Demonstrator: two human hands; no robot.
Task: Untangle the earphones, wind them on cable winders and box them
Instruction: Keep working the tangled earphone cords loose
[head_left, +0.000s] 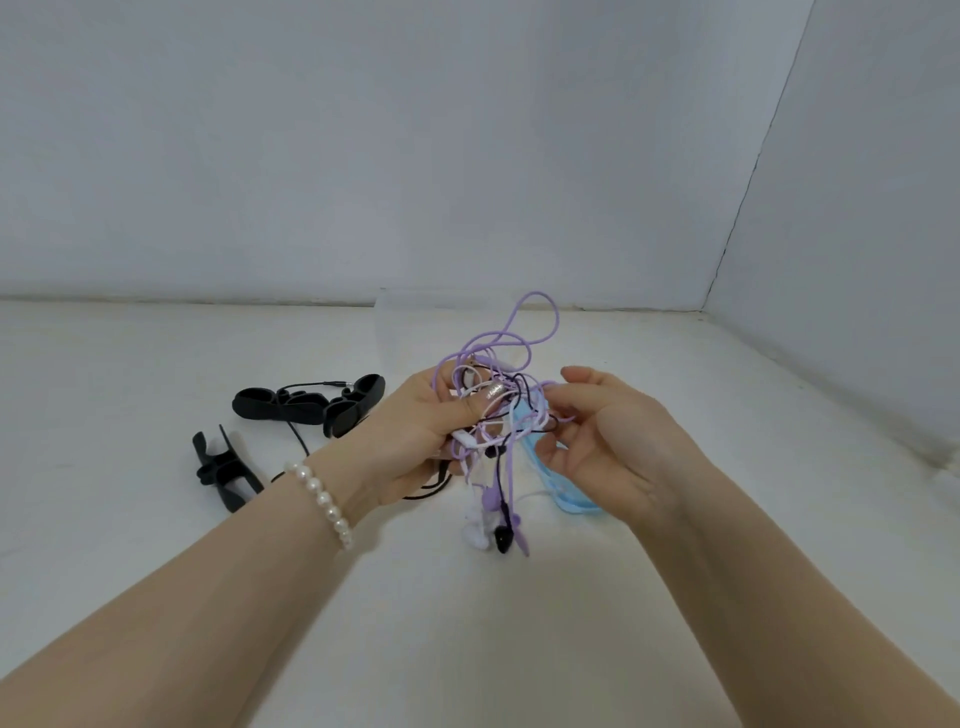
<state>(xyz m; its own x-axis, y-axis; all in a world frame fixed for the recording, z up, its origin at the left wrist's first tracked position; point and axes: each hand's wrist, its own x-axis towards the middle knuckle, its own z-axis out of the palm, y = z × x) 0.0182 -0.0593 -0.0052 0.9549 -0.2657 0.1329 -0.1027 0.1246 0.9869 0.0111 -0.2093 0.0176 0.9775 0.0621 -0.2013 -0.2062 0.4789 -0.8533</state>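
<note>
The left hand (415, 431) grips the tangled earphones (493, 415); right hand (587, 441) fingers (558, 400) pinch a purple cord. Pulling hard could tighten knots.

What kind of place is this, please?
Probably a plain staged tabletop, not a lived-in room: a bare white table, blank white walls meeting in a corner, and only black plastic cable winders lying there.

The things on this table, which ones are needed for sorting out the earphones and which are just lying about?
Part of the job:
- tangled earphones, purple, white and black, held by the left hand; the right hand picks at them
- two black winders
- blue winder
- clear box behind, hard to make out

Just there:
- pearl bracelet
</note>
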